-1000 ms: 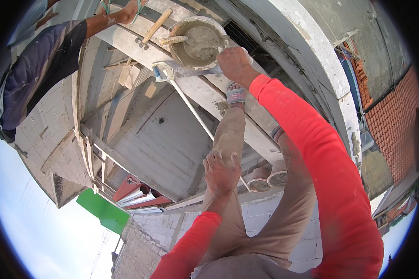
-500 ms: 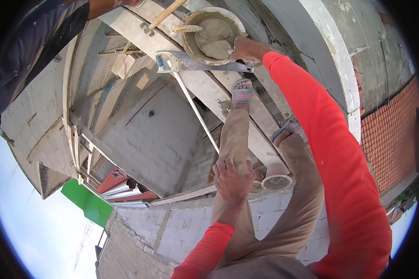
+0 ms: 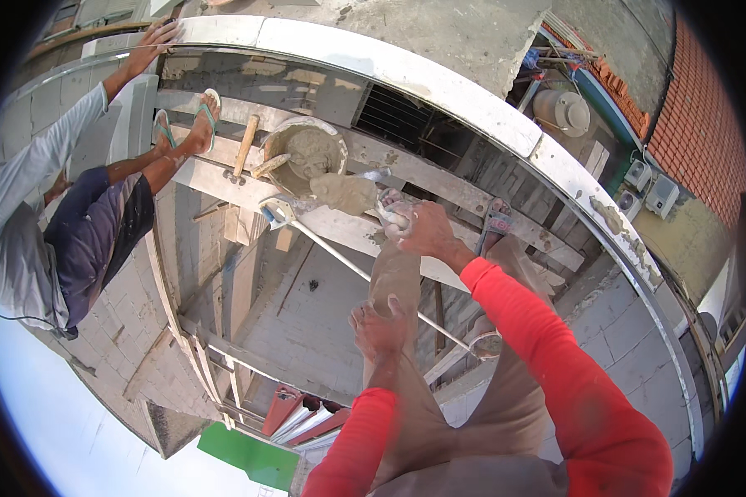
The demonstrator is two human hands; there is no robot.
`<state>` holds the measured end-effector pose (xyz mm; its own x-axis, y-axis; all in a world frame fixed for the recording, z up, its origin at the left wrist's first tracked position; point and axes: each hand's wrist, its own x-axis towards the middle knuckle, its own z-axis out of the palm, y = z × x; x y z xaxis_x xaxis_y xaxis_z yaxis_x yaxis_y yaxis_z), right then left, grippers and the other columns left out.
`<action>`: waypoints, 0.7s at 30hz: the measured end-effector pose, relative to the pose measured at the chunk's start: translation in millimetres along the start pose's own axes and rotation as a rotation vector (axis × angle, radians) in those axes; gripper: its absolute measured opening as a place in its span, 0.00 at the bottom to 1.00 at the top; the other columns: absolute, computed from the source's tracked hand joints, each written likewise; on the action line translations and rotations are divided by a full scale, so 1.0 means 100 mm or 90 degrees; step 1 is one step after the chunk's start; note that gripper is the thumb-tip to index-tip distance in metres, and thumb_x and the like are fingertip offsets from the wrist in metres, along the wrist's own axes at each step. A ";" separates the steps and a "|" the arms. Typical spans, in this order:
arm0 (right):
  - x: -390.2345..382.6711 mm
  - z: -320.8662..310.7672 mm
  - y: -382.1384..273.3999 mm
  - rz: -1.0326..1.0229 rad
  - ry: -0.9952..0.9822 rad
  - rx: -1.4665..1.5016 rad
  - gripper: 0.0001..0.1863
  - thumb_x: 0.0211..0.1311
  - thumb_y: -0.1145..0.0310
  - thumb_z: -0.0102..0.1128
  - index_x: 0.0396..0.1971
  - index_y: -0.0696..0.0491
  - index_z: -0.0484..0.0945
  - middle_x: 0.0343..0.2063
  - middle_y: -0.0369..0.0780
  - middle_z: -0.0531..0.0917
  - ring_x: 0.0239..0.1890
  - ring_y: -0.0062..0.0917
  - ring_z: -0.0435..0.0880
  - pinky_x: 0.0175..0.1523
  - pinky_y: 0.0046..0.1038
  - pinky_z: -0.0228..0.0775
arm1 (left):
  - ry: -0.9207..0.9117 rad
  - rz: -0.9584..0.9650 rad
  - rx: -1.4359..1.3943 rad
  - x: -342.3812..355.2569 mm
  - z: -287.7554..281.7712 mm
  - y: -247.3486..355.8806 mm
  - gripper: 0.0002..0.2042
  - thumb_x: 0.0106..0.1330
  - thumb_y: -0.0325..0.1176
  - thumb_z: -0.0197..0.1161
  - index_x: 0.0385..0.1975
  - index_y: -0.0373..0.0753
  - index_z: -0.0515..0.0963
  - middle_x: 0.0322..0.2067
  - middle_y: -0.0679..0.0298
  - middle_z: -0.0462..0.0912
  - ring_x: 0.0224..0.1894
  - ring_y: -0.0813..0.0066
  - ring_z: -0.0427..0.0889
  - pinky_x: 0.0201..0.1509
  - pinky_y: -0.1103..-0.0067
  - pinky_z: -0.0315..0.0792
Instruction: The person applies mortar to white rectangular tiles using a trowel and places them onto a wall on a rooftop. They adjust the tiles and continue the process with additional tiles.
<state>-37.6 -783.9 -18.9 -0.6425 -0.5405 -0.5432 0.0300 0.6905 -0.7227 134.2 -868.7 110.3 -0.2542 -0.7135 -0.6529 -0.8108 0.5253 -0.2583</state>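
My right hand (image 3: 427,230) is closed around the pale handle of a trowel (image 3: 346,193), whose blade is coated with wet grey mortar. The blade is beside the near right rim of a bucket (image 3: 341,142) partly filled with mortar. Another tool's wooden handle (image 3: 271,166) sticks out over the bucket's left rim. My left hand (image 3: 380,329) lies on my left knee, fingers apart and holding nothing. Left of the bucket, a hammer (image 3: 245,147) rests on the planks. A handsaw (image 3: 277,213) lies partly hidden behind the trowel, its handle showing.
I am above wooden planks (image 3: 431,176) that span an opening. A white rod (image 3: 365,273) slants from the saw toward my legs. At the left, a co-worker (image 3: 83,224) has one hand on the white wall top (image 3: 340,51). A round container (image 3: 485,344) is by my knee.
My right hand has come back from the bucket's rim toward me, bringing the mortar-laden trowel out. My view has swung, showing more of the co-worker. My left hand stays on my knee.
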 end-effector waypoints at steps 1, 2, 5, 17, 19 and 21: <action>-0.26 -0.13 0.13 0.028 0.030 0.025 0.24 0.53 0.51 0.69 0.46 0.50 0.90 0.32 0.50 0.89 0.41 0.49 0.89 0.53 0.45 0.80 | 0.015 0.008 0.026 0.00 0.00 0.03 0.31 0.70 0.58 0.61 0.59 0.36 0.81 0.61 0.53 0.79 0.68 0.53 0.75 0.69 0.60 0.73; -0.55 -0.25 0.27 0.069 0.057 0.047 0.24 0.52 0.50 0.70 0.45 0.50 0.90 0.30 0.49 0.89 0.40 0.48 0.89 0.51 0.45 0.80 | 0.027 0.026 0.050 0.00 0.01 0.07 0.31 0.70 0.58 0.61 0.59 0.35 0.81 0.61 0.52 0.79 0.68 0.52 0.75 0.70 0.60 0.73; -1.53 -0.51 0.72 0.173 0.227 0.060 0.21 0.51 0.52 0.70 0.40 0.50 0.89 0.27 0.47 0.88 0.35 0.47 0.89 0.46 0.45 0.80 | 0.043 0.088 0.068 0.02 0.04 0.15 0.31 0.71 0.55 0.63 0.57 0.31 0.81 0.58 0.47 0.82 0.66 0.49 0.77 0.69 0.58 0.72; -5.56 -0.58 2.27 0.837 0.461 0.183 0.19 0.53 0.55 0.68 0.38 0.54 0.86 0.30 0.52 0.88 0.38 0.53 0.88 0.51 0.50 0.79 | -0.016 0.381 0.045 0.41 0.02 0.32 0.31 0.71 0.51 0.64 0.49 0.20 0.80 0.47 0.35 0.86 0.49 0.39 0.87 0.56 0.56 0.77; -5.92 -0.52 2.60 0.913 0.532 0.211 0.22 0.55 0.57 0.69 0.46 0.56 0.86 0.37 0.54 0.89 0.42 0.54 0.88 0.55 0.50 0.79 | 0.060 0.346 0.153 0.42 -0.01 0.41 0.30 0.71 0.51 0.64 0.50 0.20 0.80 0.48 0.34 0.86 0.51 0.40 0.87 0.56 0.55 0.77; -6.25 -0.56 3.04 0.955 0.574 0.202 0.25 0.57 0.59 0.71 0.52 0.56 0.85 0.42 0.54 0.89 0.44 0.54 0.89 0.56 0.48 0.80 | 0.081 0.381 0.180 0.43 -0.01 0.57 0.29 0.71 0.50 0.65 0.51 0.22 0.81 0.50 0.35 0.86 0.52 0.40 0.86 0.57 0.55 0.77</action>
<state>330.1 -209.4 124.8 -0.1043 0.8869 -0.4499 0.9918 0.1265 0.0195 76.8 -869.6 68.1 -0.6906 -0.3022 -0.6571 -0.3466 0.9357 -0.0660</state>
